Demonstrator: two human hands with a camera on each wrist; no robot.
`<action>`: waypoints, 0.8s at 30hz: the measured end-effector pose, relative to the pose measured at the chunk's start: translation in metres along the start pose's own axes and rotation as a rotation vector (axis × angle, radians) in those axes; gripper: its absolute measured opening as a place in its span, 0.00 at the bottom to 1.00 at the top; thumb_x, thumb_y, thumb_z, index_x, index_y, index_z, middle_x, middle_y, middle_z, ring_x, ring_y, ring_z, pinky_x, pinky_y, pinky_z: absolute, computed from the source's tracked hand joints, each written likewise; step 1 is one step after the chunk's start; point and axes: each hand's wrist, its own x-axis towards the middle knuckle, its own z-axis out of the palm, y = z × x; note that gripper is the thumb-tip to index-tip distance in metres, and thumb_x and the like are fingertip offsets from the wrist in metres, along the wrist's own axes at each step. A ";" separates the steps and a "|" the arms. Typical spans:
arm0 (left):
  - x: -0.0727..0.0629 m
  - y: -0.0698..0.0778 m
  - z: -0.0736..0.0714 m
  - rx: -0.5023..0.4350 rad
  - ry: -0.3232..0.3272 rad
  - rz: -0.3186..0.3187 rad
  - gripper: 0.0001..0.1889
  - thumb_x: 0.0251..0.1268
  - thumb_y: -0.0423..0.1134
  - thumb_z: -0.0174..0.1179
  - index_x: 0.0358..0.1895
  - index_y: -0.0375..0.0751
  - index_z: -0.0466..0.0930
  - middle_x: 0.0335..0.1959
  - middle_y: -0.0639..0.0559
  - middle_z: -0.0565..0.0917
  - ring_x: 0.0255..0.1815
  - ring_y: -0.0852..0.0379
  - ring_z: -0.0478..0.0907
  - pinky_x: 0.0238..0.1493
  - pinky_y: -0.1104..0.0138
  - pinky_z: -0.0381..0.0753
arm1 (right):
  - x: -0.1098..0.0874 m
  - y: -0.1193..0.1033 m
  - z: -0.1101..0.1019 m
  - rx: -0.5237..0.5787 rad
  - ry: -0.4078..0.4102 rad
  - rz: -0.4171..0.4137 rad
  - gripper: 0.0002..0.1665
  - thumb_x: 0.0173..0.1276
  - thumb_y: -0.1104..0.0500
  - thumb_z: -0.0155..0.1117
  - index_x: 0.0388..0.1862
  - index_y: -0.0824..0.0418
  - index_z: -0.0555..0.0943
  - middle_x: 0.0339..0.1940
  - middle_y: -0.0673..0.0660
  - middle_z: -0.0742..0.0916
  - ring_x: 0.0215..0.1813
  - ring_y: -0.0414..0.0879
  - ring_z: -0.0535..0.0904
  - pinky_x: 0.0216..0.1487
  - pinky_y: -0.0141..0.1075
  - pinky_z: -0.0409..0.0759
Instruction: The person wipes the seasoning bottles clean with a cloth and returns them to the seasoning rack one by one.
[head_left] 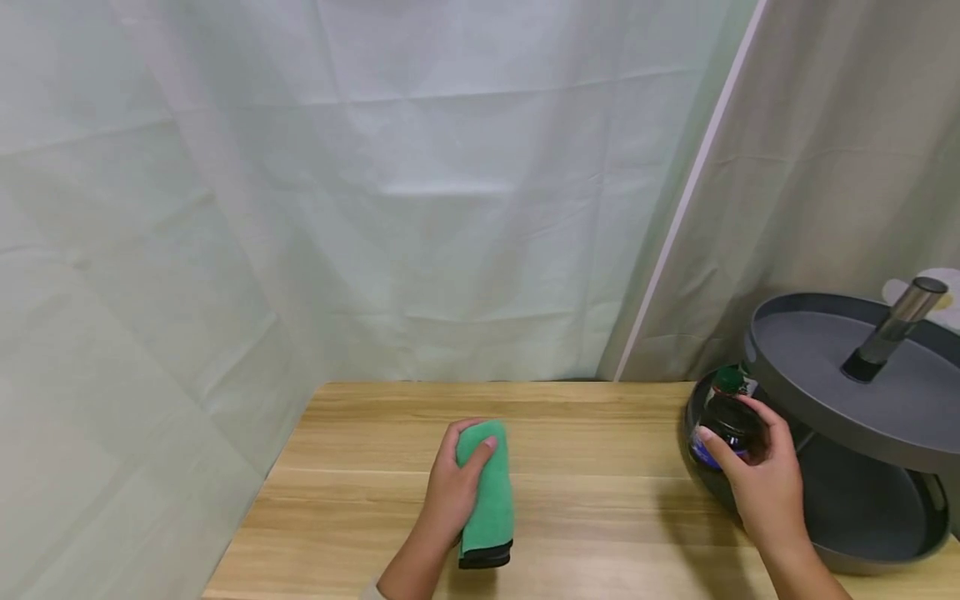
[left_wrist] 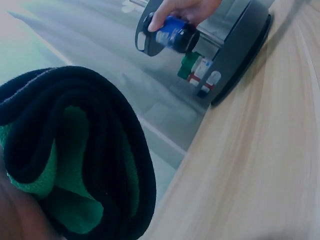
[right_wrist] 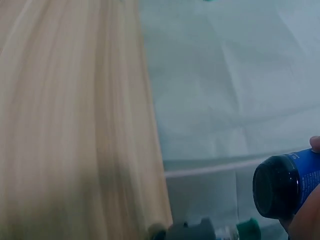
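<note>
My left hand [head_left: 450, 492] grips a folded green cloth [head_left: 492, 492] with black edging over the wooden table; its rolled layers fill the near side of the left wrist view. On the right, my right hand [head_left: 768, 483] holds a dark jar [head_left: 729, 421] with a blue label, thumb on one side and fingers on the other. In the left wrist view the jar [left_wrist: 175, 35] is higher than a green-capped bottle [left_wrist: 197, 70] standing in the lower tray. The right wrist view shows the jar's dark base [right_wrist: 277, 187] and part of the fingers.
A grey two-tier round rack stands at the table's right, its upper tray [head_left: 810, 358] overhanging part of the lower tray [head_left: 862, 492]. A metal post [head_left: 892, 329] rises through it. Pale curtains [head_left: 465, 208] hang behind the wooden table [head_left: 360, 492]. Something white [head_left: 941, 292] is behind the post.
</note>
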 end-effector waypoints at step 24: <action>-0.002 -0.022 -0.053 0.101 0.088 -0.092 0.25 0.70 0.58 0.61 0.65 0.54 0.70 0.50 0.44 0.77 0.38 0.54 0.78 0.36 0.61 0.80 | 0.011 0.036 -0.058 -0.478 0.040 0.032 0.47 0.64 0.53 0.75 0.78 0.52 0.62 0.59 0.49 0.77 0.48 0.22 0.67 0.42 0.14 0.64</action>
